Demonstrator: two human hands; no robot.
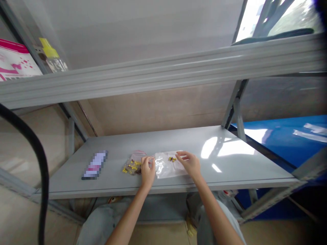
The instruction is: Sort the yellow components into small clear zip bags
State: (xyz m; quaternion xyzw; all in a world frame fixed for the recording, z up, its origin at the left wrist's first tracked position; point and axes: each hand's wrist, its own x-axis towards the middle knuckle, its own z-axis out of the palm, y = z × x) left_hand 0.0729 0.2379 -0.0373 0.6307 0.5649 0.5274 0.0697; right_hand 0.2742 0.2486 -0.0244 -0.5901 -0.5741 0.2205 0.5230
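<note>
My left hand [148,171] is at the near edge between two plastic bags, its fingers curled together; what they hold, if anything, is too small to make out. Beside it on the left lies a clear zip bag [133,164] of small yellow and dark brown pieces. To its right a clear and white plastic bag [166,172] lies flat, with a few small yellow and dark red pieces [172,159] on or in it. My right hand [190,164] hovers over that bag's right side, thumb and fingertips drawn close in a pinch beside the pieces. Anything between them is hidden.
A phone [95,165] lies at the left of the grey table [112,187]. Across the front, above the hands, runs a metal shelf beam [153,73]. A yellow-capped bottle [53,56] stands on the upper shelf. A black cable [38,149] hangs at the left.
</note>
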